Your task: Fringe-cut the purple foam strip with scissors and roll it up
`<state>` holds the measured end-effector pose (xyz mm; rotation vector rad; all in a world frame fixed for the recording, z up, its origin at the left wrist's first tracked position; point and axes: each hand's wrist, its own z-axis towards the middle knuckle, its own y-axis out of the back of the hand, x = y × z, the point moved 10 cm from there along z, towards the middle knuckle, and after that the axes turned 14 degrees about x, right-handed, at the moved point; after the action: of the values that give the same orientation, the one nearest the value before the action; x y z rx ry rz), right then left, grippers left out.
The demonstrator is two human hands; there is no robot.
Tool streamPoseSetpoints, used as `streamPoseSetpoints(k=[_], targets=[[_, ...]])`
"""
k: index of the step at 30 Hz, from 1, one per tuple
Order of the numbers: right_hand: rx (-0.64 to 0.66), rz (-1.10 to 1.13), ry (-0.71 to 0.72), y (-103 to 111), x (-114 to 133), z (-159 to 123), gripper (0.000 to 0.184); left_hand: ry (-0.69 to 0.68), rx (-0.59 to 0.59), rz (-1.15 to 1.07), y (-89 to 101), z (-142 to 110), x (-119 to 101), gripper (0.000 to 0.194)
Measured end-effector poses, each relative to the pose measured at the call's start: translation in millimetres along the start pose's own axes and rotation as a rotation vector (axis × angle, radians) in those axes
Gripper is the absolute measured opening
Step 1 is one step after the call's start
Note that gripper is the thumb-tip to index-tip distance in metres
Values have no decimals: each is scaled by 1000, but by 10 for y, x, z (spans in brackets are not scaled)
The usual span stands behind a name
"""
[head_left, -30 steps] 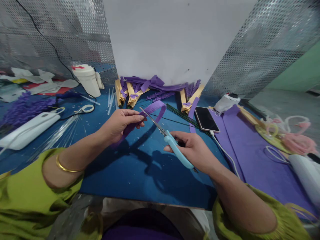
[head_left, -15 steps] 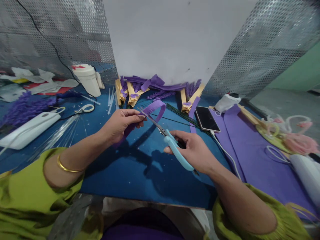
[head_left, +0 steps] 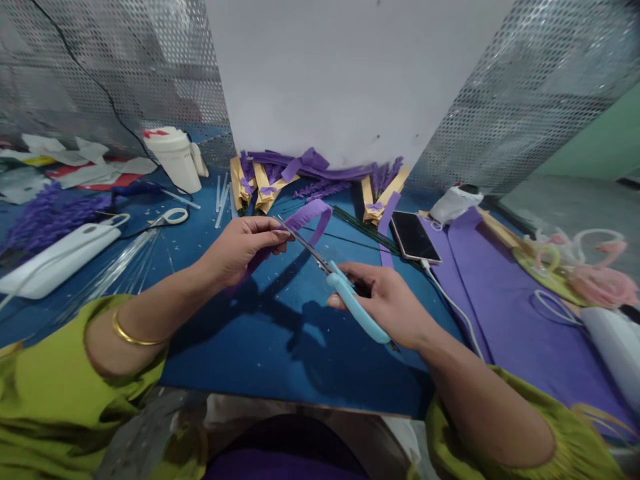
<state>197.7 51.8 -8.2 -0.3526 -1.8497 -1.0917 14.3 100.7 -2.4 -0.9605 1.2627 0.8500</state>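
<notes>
Over the middle of the blue table, my left hand pinches a purple strip between thumb and fingers. The strip looks like crepe paper or felt; I cannot tell which. Its free part curls in a loop to the right, and another part hangs below the hand. My right hand is closed on light-blue-handled scissors. Their blades point up and left, lying at the strip close to my left thumb. Part of the lower handle is hidden by the fingers.
Small wrapped lavender bouquets line the back beside purple strips and green stems. A phone with a white cable lies on the right, near purple sheets. A white cup, glue sticks and another pair of scissors are on the left.
Almost nothing differs. The scissors and my right hand have shifted very slightly; the strip stays pinched in my left hand with the blades against it.
</notes>
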Motion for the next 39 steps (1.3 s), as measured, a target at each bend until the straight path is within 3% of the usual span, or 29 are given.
streamPoseSetpoints(k=[39], targets=[[9,85,37,0,-22,-18,33,65,38,-36,-29,5,17,8]])
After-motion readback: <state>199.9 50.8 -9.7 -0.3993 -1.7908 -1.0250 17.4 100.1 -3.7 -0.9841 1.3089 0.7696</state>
